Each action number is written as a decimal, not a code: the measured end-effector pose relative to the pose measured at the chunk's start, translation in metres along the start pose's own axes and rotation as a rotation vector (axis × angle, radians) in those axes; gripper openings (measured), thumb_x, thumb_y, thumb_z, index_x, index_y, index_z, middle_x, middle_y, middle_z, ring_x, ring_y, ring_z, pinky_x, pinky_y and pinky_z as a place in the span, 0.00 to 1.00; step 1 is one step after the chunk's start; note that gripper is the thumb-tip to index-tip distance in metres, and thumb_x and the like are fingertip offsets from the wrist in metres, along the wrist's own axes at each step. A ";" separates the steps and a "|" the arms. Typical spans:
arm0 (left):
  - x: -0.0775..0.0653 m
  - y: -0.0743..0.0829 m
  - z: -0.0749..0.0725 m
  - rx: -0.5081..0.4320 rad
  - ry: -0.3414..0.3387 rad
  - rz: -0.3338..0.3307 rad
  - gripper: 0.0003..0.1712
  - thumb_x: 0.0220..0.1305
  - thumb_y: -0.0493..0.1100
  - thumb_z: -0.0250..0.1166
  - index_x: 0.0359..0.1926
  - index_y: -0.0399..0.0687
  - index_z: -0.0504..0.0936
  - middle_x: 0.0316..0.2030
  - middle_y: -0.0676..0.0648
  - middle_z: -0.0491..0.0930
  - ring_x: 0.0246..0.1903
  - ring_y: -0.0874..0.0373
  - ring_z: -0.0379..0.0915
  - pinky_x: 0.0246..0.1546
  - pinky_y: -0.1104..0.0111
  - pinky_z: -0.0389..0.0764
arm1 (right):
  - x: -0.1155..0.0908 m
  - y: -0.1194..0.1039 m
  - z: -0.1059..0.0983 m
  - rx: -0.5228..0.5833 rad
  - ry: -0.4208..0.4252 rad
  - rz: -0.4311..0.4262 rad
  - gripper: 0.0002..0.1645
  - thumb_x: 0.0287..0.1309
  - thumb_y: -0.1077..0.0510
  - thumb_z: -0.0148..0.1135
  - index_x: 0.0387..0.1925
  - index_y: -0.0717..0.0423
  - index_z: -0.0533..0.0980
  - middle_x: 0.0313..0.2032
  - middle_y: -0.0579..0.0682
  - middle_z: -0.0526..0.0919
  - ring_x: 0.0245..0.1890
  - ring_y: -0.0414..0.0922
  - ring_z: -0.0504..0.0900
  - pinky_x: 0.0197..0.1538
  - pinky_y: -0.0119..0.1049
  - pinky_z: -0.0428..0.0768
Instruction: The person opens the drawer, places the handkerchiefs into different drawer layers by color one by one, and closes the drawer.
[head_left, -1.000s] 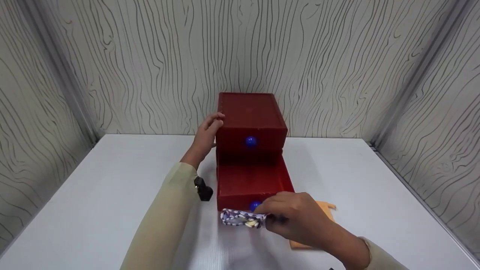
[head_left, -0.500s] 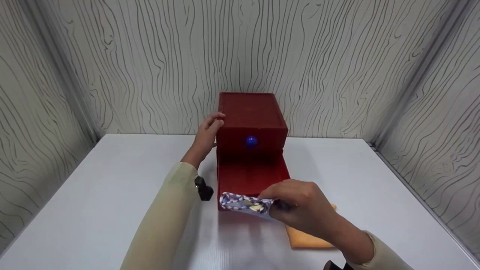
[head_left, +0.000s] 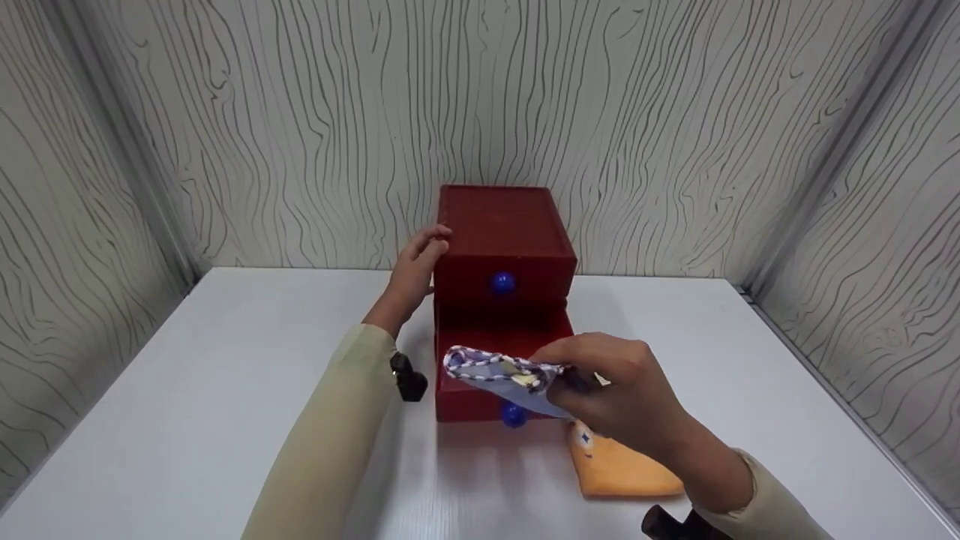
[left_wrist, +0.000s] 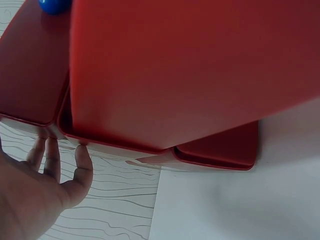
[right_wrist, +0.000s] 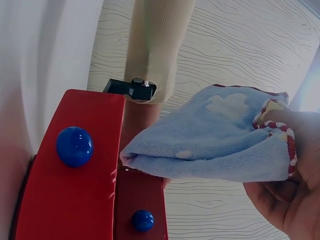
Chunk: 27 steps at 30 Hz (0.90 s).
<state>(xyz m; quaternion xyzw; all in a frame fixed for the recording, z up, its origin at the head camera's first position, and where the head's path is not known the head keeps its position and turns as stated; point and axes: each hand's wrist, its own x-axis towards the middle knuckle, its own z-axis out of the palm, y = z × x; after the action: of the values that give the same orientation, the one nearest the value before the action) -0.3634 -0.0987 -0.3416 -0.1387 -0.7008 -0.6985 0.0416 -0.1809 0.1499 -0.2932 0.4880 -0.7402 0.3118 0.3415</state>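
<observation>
My right hand (head_left: 622,386) pinches a folded light blue cloth (head_left: 517,390) by its braided-edged end. This cloth hangs over the pulled-out lower drawer (head_left: 469,407) of a red two-drawer cabinet (head_left: 499,217). White patches show on the cloth (right_wrist: 200,135) in the right wrist view. The upper drawer front (head_left: 465,279) is closed, with a round blue knob (head_left: 503,283). My left hand (head_left: 411,274) rests on the cabinet's left side, fingers by its top edge. In the left wrist view, the fingertips of that hand (left_wrist: 37,192) touch the cabinet wall.
A folded orange cloth (head_left: 626,472) lies on the white table (head_left: 300,375), to the right of the drawer and partly under my right hand. Behind the cabinet stands a wood-grain patterned wall (head_left: 337,135). More patterned panels flank both sides.
My right hand has lifted and moved forward with the light blue cloth, from before the lower drawer's front to over the drawer. More of the orange cloth shows. My left hand stays put.
</observation>
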 end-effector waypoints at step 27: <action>0.001 0.001 0.001 -0.037 0.012 -0.019 0.18 0.71 0.49 0.49 0.58 0.55 0.71 0.69 0.51 0.61 0.63 0.50 0.63 0.57 0.39 0.68 | 0.003 0.037 0.011 -0.076 0.038 0.148 0.19 0.45 0.74 0.68 0.39 0.54 0.83 0.34 0.46 0.86 0.26 0.37 0.73 0.26 0.21 0.69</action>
<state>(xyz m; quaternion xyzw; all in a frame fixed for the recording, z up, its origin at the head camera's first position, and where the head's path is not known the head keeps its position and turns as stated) -0.3641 -0.0977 -0.3406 -0.1288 -0.6888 -0.7125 0.0365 -0.2186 0.1519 -0.3012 0.4128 -0.7789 0.3172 0.3498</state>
